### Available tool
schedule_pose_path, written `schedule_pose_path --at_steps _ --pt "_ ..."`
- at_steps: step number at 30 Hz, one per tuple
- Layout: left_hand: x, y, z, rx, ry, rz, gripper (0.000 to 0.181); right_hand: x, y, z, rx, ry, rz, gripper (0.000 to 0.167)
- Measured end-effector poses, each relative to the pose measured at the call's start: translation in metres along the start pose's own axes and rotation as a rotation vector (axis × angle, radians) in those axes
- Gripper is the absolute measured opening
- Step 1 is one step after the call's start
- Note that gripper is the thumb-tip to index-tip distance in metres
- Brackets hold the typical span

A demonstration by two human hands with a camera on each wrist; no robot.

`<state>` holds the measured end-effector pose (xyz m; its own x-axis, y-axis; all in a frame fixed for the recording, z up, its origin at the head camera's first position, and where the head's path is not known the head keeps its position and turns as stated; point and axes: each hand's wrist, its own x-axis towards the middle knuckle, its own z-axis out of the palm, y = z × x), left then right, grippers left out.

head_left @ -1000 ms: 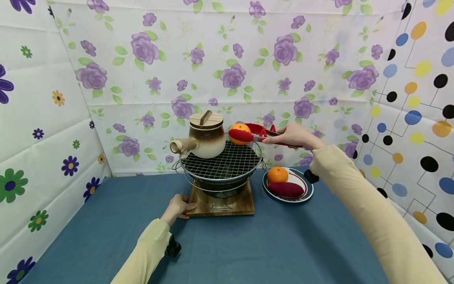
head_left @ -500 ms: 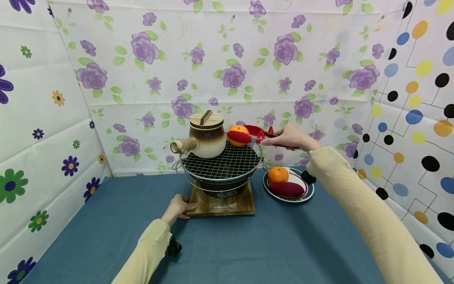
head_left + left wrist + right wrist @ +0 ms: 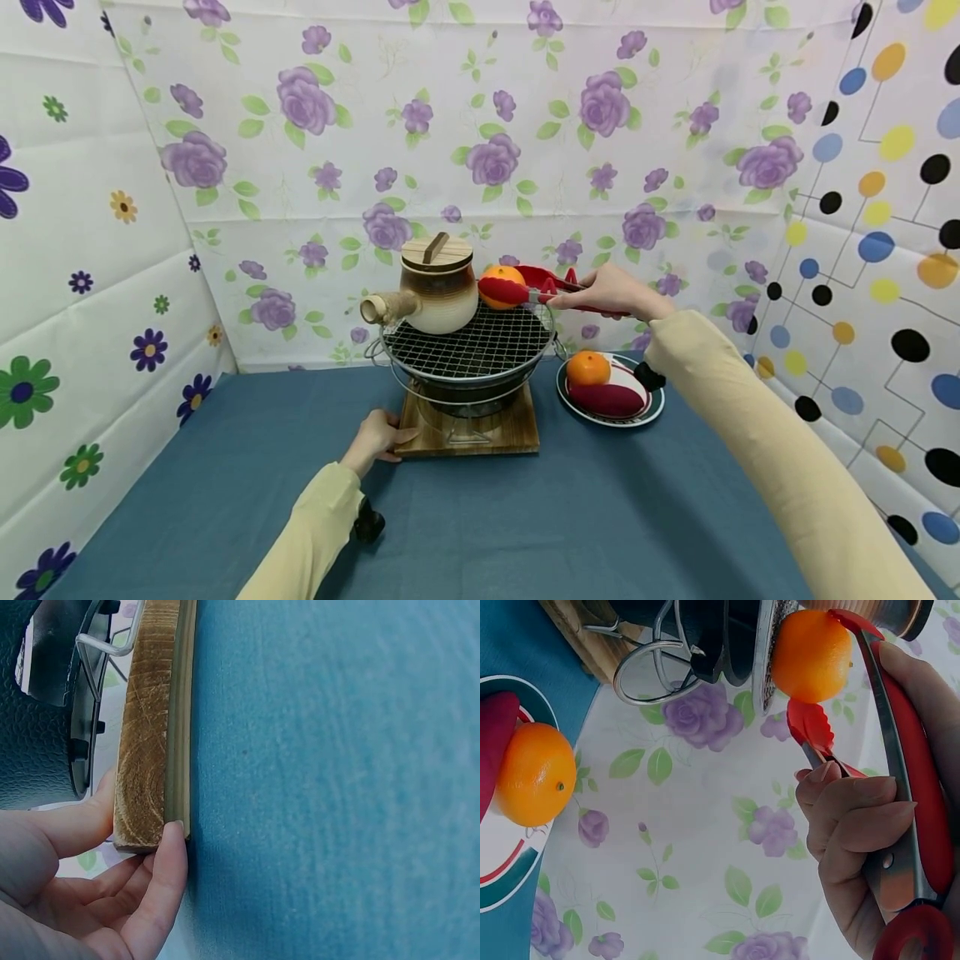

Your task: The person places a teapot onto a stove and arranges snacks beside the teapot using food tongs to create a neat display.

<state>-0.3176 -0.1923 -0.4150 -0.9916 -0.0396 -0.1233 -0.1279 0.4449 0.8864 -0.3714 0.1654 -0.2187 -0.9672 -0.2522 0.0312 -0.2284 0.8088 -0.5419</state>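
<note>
My left hand [image 3: 377,437] pinches the front left corner of a wooden board [image 3: 517,437], thumb on top and fingers below, as the left wrist view shows. With my right hand [image 3: 617,291] I hold red-and-metal tongs [image 3: 930,772], fingers curled round the handles. Between the red tips sits an orange [image 3: 811,656], right at the wire mesh [image 3: 491,346] of a round black grill [image 3: 465,392]; in the right wrist view it appears to touch the mesh. Just left of the orange stands a brown-and-cream clay pot [image 3: 442,304] with a wooden lid [image 3: 437,252] and a side handle.
Right of the grill, a green-rimmed plate [image 3: 652,412] bears another orange [image 3: 588,368] and a dark red oblong thing [image 3: 606,401], perhaps a sweet potato. A blue cloth [image 3: 480,525] covers the table. Flowered sheets [image 3: 480,92] hang close behind and at the sides.
My right hand has moved slightly left and down, bringing the tongs and the orange closer to the pot and the mesh. The left hand stays on the board.
</note>
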Motion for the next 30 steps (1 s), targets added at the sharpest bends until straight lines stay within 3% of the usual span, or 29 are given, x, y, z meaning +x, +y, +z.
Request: schedule_pose_path --at_steps 18,25,30 --pt "0.0 0.001 0.001 0.015 0.016 -0.021 0.041 0.0 0.007 0.001 0.022 0.051 -0.01 0.053" --pt "-0.001 0.001 0.001 0.021 0.013 0.007 0.025 -0.004 0.006 -0.005 0.073 0.039 -0.005 0.057" --pt "0.0 0.001 0.001 0.017 0.018 -0.004 0.033 -0.009 0.005 -0.011 0.083 0.05 0.008 0.059"
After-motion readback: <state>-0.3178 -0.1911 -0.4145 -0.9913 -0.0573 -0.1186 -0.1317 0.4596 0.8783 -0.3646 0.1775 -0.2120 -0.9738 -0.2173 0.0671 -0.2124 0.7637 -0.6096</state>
